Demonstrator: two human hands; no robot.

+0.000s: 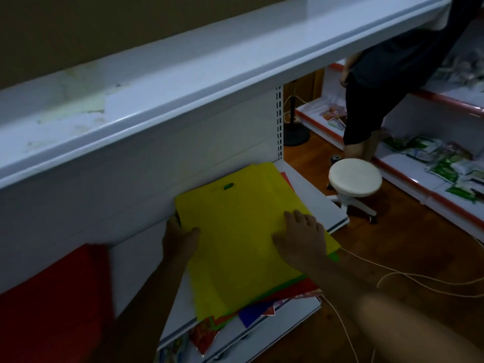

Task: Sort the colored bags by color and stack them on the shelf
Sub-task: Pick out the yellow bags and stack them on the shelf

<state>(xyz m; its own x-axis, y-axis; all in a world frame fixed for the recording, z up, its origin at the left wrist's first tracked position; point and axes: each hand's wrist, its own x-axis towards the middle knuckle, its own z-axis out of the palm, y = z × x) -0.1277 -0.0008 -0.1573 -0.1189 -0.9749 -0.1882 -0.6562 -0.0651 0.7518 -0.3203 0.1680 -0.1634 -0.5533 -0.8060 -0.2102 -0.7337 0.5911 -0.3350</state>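
A yellow bag (235, 231) lies flat on top of a mixed pile on the white shelf (322, 203). Edges of red, green and blue bags (252, 314) stick out beneath it at the front and right. My left hand (179, 238) grips the yellow bag's left edge, thumb on top. My right hand (301, 237) rests flat on the bag's right side with fingers spread. A stack of red bags (52, 305) lies on the shelf at the far left, partly blurred.
A white upper shelf (183, 82) overhangs the work area. A round white stool (355, 179) stands on the wooden floor to the right. Another person (372, 100) stands by a red-trimmed shelf (419, 176) of packets. Pale cords (392, 276) trail across the floor.
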